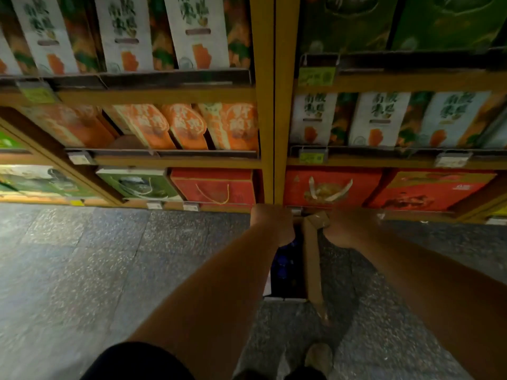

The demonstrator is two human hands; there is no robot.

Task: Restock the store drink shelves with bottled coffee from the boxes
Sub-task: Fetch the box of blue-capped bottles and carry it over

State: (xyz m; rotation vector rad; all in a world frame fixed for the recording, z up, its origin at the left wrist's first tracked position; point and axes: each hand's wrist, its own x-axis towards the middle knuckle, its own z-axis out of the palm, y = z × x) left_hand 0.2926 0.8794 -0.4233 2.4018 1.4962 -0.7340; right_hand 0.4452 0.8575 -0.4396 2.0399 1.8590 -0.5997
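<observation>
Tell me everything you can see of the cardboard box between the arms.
The cardboard box is brown, long and narrow, open on top, a flap raised at its far end. Dark bluish bottles show dimly inside. The left hand and right hand hold its far end, one each side. It lies before the bottom shelf, above the speckled floor; whether it rests there is unclear.

The left hand [271,224] and right hand [352,227] are bare, the forearms too. A black garment [137,362] covers the thigh at lower centre-left, and a tan shoe [318,357] shows at bottom centre.
</observation>
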